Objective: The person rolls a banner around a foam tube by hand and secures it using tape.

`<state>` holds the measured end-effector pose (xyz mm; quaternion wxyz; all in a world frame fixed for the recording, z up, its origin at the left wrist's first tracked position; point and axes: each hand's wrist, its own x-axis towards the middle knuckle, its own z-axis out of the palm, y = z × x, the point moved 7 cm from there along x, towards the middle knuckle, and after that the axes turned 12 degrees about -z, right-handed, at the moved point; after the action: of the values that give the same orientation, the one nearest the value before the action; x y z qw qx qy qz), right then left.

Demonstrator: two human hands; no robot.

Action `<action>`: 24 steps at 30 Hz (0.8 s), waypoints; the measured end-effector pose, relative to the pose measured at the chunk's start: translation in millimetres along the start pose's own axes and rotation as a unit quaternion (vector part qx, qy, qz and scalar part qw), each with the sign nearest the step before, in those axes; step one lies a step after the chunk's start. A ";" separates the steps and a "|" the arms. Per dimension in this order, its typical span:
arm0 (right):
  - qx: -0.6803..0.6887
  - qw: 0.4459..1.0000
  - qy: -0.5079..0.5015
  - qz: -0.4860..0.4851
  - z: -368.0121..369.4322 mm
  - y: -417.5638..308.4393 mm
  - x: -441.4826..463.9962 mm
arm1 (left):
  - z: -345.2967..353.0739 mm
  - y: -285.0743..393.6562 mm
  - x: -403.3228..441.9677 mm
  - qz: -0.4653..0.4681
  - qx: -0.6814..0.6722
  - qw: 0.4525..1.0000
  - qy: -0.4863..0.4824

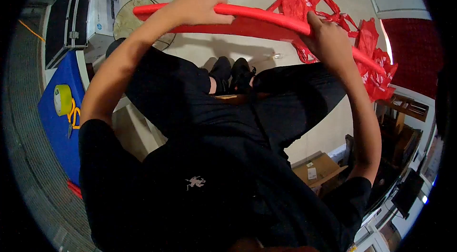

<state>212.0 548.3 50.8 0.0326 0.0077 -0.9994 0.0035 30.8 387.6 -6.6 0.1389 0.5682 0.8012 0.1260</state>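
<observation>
A long red roll (266, 16) with a red sheet hanging below it lies crosswise above my knees. Near its left part, my left hand (202, 6) has its fingers wrapped over the roll. My right hand (328, 37) grips it further right, thumb and fingers around it. Crumpled red plastic bags (297, 2) are behind and beside the right part of the roll, some of them past my right hand.
On a blue surface (54, 123) at the left are yellow-green tape (62, 99) and orange-handled scissors (73, 114). A black case (69, 18), a white box (102, 11) and a round fan (128, 16) stand upper left. A cardboard box (319, 168) sits lower right.
</observation>
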 end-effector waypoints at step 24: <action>-0.024 0.986 0.081 -0.143 -1.6 -21.3 21.7 | -8.1 3.5 -12.7 -0.034 -0.012 0.994 -0.101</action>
<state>190.8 526.7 53.9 0.1138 0.1493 -0.9819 -0.0247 34.9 376.3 3.3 0.2302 0.5488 0.8003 0.0732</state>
